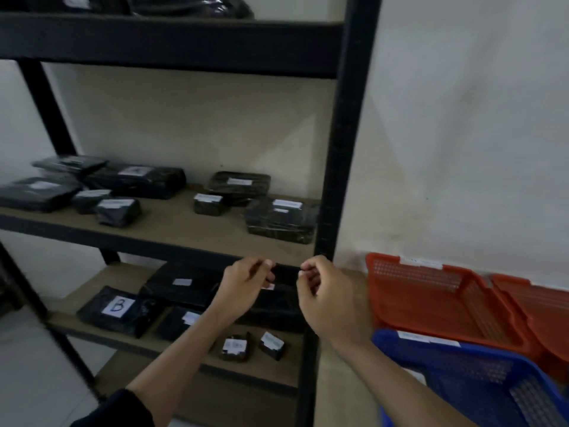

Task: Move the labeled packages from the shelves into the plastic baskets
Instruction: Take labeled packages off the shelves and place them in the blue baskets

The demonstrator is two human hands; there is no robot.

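Dark metal shelving (172,232) against pale wall, black labeled packages (281,220) on middle and lower shelves. Left hand (246,288) and right hand (323,297) loosely curled, holding nothing, near lower shelf. Probably between picks; next: grasp package, carry to blue basket (462,365) or orange basket (431,303).

White wall (462,118) behind and to the right, faintly smudged and marked low down near the upright. Pale tiled floor (27,380) at lower left, blurred. Beige floor strip (341,405) at the base of the wall. Dark sleeve (123,409) at the bottom edge, pushed up the forearm. Something dark at far left, too blurred to tell.
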